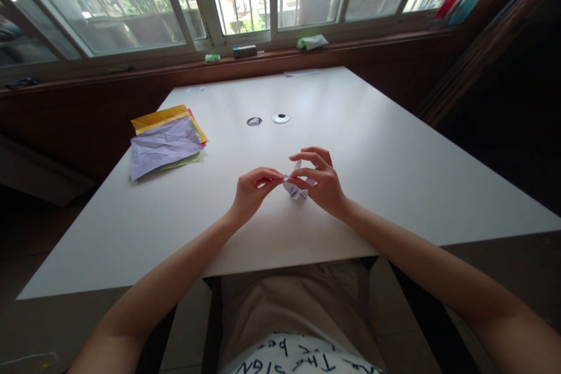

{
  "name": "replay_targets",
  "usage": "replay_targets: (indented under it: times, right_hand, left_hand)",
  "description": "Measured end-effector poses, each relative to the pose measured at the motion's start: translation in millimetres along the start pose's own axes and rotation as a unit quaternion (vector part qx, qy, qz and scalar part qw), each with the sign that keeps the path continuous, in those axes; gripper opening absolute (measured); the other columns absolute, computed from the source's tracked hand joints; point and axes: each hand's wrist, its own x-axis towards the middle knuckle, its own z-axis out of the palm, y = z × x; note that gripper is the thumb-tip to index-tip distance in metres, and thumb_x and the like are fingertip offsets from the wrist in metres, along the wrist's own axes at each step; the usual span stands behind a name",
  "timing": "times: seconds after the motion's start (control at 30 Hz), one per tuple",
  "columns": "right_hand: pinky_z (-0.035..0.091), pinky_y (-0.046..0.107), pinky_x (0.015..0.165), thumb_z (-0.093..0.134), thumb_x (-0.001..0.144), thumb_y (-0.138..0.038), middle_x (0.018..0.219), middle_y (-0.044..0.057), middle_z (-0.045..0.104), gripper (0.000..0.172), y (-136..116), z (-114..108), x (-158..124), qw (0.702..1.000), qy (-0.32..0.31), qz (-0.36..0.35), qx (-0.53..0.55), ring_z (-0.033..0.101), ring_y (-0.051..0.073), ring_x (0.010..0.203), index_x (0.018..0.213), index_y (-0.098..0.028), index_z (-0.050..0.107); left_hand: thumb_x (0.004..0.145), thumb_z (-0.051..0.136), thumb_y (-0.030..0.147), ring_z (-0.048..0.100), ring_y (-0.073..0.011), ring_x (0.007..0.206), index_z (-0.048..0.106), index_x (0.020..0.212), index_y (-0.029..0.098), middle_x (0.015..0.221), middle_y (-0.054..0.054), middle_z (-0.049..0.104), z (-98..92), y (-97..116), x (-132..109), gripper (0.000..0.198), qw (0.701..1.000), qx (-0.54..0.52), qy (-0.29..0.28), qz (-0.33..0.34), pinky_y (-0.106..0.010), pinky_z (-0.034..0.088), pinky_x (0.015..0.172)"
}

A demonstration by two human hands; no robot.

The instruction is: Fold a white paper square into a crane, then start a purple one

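A small folded piece of pale lilac paper (298, 193) is held between my hands over the white table (385, 187). My left hand (256, 190) pinches its left tip between thumb and fingertips. Thumb and index finger of my right hand (322, 178) close on the same tip from the other side, while the other fingers curve above the paper. Part of the folded shape is hidden behind my right hand.
Creased lilac paper (164, 146) lies on yellow, red and green sheets at the table's left. Beyond my hands are two round table fittings (280, 118). A windowsill (175, 67) with small items runs behind the table.
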Motion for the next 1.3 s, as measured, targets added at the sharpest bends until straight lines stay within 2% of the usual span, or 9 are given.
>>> replay_targets:
  times: [0.47, 0.8, 1.17, 1.3]
  right_hand:
    - [0.046, 0.041, 0.085, 0.063, 0.074, -0.027, 0.099, 0.002, 0.064, 0.008, -1.0, -1.3, 0.1, 1.0, -0.011, 0.014, 0.006, 0.046, 0.022, 0.104, 0.067, -0.025, 0.065]
    - [0.045, 0.04, 0.086, 0.063, 0.075, -0.027, 0.099, 0.002, 0.065, 0.009, -2.3, -2.0, 0.7, 1.0, -0.01, 0.009, 0.006, 0.046, 0.021, 0.103, 0.066, -0.024, 0.065]
    - [0.043, 0.042, 0.088, 0.063, 0.075, -0.029, 0.1, 0.001, 0.064, 0.011, -2.5, -1.9, 1.0, 0.999, -0.027, 0.022, 0.002, 0.045, 0.022, 0.106, 0.065, -0.025, 0.065]
    - [0.044, 0.042, 0.088, 0.063, 0.075, -0.029, 0.099, 0.001, 0.064, 0.01, -2.1, -1.7, 0.3, 1.0, -0.022, 0.019, -0.005, 0.046, 0.023, 0.105, 0.066, -0.026, 0.065]
  left_hand:
    - [0.062, 0.073, 0.022, 0.062, -0.0134, 0.074, 0.068, 0.069, 0.017, 0.076, -0.002, 0.068, 1.3, 1.5, 2.0, 0.01, 0.993, -0.071, 0.017, -0.094, -0.029, 0.052, 0.074]
    - [0.061, 0.073, 0.023, 0.062, -0.0127, 0.074, 0.065, 0.074, 0.015, 0.076, -0.002, 0.067, 1.3, 2.7, 2.2, 0.017, 0.99, -0.073, 0.028, -0.12, -0.028, 0.052, 0.073]
    - [0.064, 0.071, 0.024, 0.061, -0.0126, 0.077, 0.061, 0.078, 0.016, 0.079, -0.002, 0.064, 0.4, 7.7, 3.3, 0.02, 0.992, -0.08, 0.018, -0.097, -0.027, 0.05, 0.074]
    - [0.066, 0.07, 0.025, 0.059, -0.0113, 0.075, 0.061, 0.08, 0.016, 0.079, -0.002, 0.063, -0.3, 4.2, 2.9, 0.019, 0.996, -0.056, 0.006, -0.068, -0.025, 0.05, 0.07]
